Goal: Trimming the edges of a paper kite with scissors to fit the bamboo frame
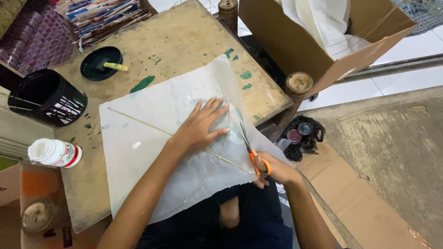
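Closest to my lens, white paper sheet [152, 152] with thin stick frame spans the wooden table [184, 37], frame centre. Left hand [200, 124] lies flat on it, fingers spread. Right hand [277, 171], lower centre-right, fingers clamped through orange-handled scissors [251, 152], blades at the sheet's right edge.

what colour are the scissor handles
Orange. The scissors in the right hand show best in the head view, blades on the white paper.
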